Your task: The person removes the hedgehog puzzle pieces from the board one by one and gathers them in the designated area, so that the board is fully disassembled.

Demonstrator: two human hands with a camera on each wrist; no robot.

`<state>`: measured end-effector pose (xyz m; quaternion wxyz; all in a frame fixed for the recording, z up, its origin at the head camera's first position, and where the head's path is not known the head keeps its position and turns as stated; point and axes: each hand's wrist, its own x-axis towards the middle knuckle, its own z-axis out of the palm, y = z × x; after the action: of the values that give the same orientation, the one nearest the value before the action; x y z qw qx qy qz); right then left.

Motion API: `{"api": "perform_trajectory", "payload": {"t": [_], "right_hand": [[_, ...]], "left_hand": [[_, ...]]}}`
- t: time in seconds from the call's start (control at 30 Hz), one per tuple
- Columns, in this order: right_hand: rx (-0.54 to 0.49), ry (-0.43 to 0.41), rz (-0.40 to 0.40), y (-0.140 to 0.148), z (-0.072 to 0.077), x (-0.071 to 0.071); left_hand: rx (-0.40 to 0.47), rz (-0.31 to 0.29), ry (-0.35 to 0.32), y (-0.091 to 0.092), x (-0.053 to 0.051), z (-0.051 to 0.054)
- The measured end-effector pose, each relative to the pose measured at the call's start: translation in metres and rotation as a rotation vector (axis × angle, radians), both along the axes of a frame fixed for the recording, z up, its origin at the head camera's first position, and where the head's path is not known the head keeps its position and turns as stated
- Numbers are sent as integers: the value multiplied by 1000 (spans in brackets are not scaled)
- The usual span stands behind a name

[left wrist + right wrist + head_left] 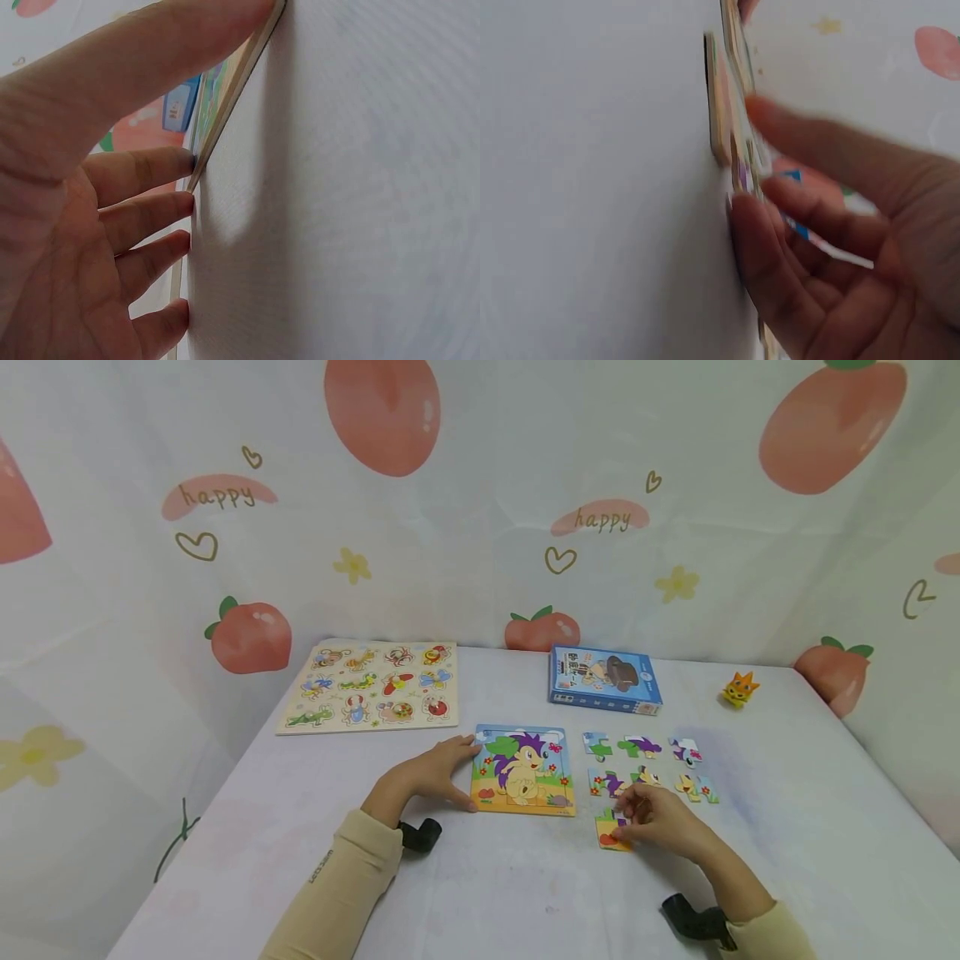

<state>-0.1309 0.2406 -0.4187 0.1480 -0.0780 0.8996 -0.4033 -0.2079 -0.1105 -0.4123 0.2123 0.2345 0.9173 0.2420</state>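
Note:
The hedgehog puzzle board [522,771] lies flat on the table. My left hand [435,772] rests at its left edge, thumb near the lower corner and fingertips near the upper one. In the left wrist view the left fingers [142,169] are spread and fairly straight against the board's edge. My right hand [660,817] has curled fingers and holds a jigsaw piece [606,833] with a red and yellow print by its right side. In the right wrist view the thumb [795,124] lies on that piece and the other fingertips stand by its edge.
Several loose jigsaw pieces [597,745] lie in rows right of the board. A wooden insect puzzle [375,693] lies at the back left, a blue box [603,680] behind the pieces, and a small orange-and-yellow toy [739,690] at the back right. A printed curtain [480,510] hangs behind.

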Motion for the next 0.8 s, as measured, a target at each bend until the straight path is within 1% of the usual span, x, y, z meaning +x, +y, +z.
{"api": "perform_trajectory", "payload": {"t": [0.17, 0.23, 0.57, 0.7, 0.8], "right_hand": [[17, -13, 114, 8, 2, 2], [14, -13, 136, 9, 2, 3], [26, 7, 164, 7, 3, 0], [44, 12, 183, 6, 8, -1], [73, 15, 172, 5, 13, -1]], "left_hand": [[-3, 1, 4, 0, 0, -1], [-3, 1, 6, -1, -1, -1], [-6, 5, 6, -3, -1, 1], [6, 0, 2, -2, -2, 0], [9, -10, -2, -1, -2, -2]]}}
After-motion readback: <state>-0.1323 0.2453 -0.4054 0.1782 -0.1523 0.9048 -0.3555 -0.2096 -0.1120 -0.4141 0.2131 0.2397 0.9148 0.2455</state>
